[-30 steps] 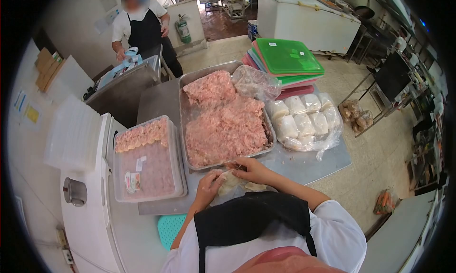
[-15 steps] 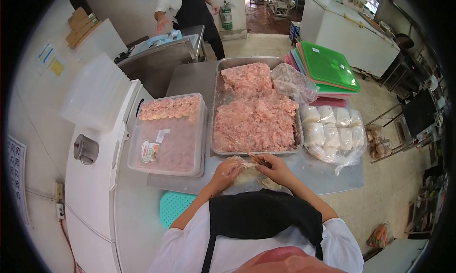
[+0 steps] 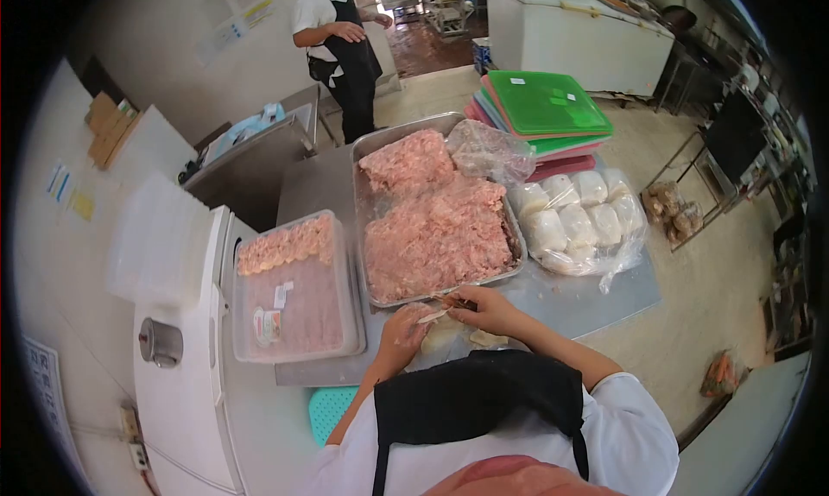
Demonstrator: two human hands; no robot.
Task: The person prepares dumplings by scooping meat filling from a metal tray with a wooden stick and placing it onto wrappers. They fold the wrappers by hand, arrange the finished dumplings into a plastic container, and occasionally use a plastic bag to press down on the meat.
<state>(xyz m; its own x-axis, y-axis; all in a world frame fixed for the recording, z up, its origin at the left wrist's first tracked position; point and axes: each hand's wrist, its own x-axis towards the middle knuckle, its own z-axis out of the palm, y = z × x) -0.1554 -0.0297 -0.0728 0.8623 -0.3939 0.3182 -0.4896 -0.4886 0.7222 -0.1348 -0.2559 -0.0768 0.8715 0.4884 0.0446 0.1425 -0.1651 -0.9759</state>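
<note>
My left hand (image 3: pixel 408 328) is closed around a small pale piece of dough wrapper (image 3: pixel 432 316) at the near edge of the meat tray. Close beside it, my right hand (image 3: pixel 484 308) grips a thin brown stick-like tool (image 3: pixel 456 303), its tip near the wrapper. More pale wrappers (image 3: pixel 442 334) lie just below my hands. Ground pink meat (image 3: pixel 440 237) fills much of the metal tray (image 3: pixel 511 276) beyond them. On the left, a clear plastic container (image 3: pixel 352 323) holds rows of filled pieces (image 3: pixel 289 244) at its far side.
Bagged white rolls (image 3: pixel 574 220) lie right of the tray, with green lids (image 3: pixel 548 103) stacked behind. A crumpled plastic bag (image 3: pixel 490 151) rests on the tray's far corner. A metal pot (image 3: pixel 161 342) stands at left. Another person (image 3: pixel 345 56) stands beyond the table.
The camera view has turned and shifted, so the table appears tilted. My hands remain together by the tray. The other person has moved and now stands more upright in view.
</note>
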